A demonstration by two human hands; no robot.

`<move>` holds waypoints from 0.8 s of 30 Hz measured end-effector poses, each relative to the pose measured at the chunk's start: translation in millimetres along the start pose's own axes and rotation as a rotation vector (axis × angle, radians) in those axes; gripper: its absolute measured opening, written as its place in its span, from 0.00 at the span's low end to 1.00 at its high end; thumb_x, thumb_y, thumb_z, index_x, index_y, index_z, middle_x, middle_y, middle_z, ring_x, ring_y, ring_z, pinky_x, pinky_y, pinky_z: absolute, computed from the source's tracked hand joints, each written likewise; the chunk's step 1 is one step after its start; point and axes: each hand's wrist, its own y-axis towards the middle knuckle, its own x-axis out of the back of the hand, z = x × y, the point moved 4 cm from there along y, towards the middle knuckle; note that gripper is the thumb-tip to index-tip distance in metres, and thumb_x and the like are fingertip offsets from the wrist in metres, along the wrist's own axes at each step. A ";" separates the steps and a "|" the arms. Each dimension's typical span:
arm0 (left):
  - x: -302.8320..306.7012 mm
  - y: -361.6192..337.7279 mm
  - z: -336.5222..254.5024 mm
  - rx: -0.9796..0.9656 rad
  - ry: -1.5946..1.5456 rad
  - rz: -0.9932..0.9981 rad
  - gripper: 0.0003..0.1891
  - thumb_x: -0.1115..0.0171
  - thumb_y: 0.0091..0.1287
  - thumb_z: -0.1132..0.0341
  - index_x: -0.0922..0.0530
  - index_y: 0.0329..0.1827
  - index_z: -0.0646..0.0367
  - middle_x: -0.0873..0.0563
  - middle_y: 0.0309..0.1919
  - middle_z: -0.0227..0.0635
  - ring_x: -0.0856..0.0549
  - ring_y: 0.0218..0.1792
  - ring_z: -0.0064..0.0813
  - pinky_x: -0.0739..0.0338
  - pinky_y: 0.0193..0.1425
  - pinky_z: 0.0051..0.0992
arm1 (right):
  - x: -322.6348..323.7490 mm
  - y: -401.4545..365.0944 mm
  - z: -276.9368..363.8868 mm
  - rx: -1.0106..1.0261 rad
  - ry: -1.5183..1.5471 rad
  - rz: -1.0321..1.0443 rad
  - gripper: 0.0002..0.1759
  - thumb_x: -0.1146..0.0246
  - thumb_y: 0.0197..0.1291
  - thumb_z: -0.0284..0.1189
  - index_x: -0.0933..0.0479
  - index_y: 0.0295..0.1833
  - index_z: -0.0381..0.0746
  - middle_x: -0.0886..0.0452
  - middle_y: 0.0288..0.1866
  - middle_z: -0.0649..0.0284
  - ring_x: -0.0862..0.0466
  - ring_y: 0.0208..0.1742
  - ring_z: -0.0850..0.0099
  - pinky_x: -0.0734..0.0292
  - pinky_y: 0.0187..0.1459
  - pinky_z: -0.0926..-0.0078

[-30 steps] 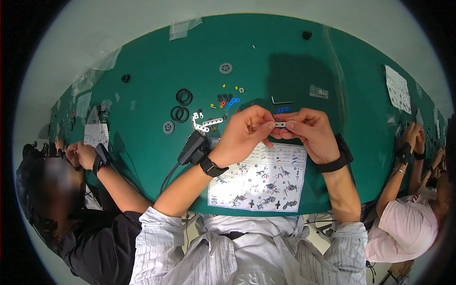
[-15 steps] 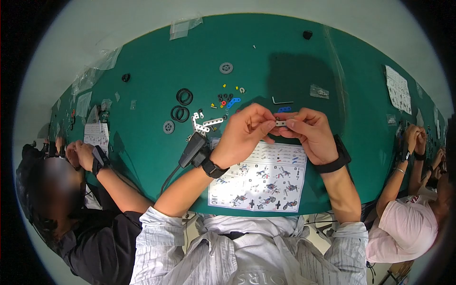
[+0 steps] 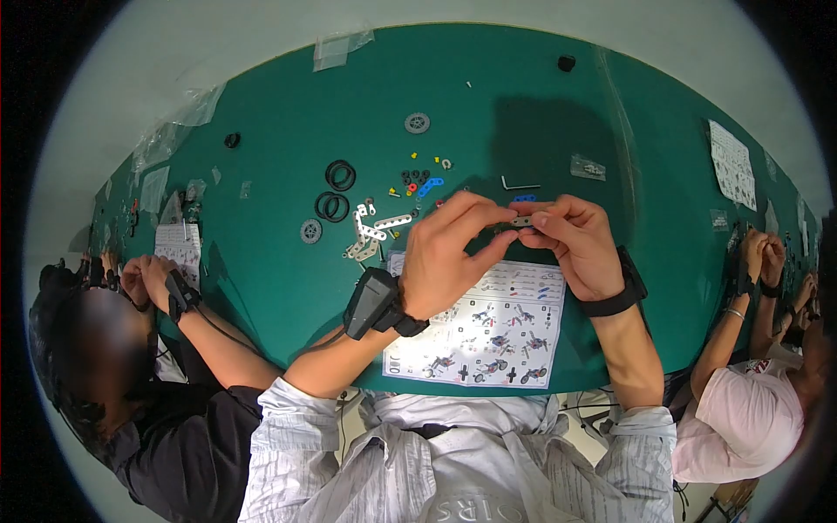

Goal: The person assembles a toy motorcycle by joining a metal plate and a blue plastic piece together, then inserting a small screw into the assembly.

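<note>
A small pale perforated metal piece is pinched between the thumb and fingers of my right hand. My left hand is at its left, index fingertip close to the piece and thumb a little lower, with a gap between them; a tiny dark part seems to be at the fingertips, too small to name. Both hands are above the upper edge of a printed instruction sheet. Just behind the fingers lies a blue part, partly hidden. An L-shaped hex key rests farther back.
Left of my hands lie white perforated strips, a blue strip, black tyres and grey wheels. A small plastic bag is at the right. People work at both sides, one in a dark sleeve, one in pink.
My left wrist has turned, and its thumb has come away from the metal piece and dropped lower. My right hand has barely moved and still holds the piece.
</note>
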 end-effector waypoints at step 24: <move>-0.6 2.2 0.7 -0.067 -0.024 -0.051 0.10 0.25 0.57 0.80 0.14 0.42 0.64 0.13 0.37 0.38 0.11 0.34 0.27 0.18 0.37 0.25 | -1.6 -0.6 3.9 -0.011 -0.046 0.012 0.04 0.35 0.68 0.20 0.18 0.38 0.32 0.15 0.53 0.42 0.10 0.44 0.69 0.10 0.47 0.74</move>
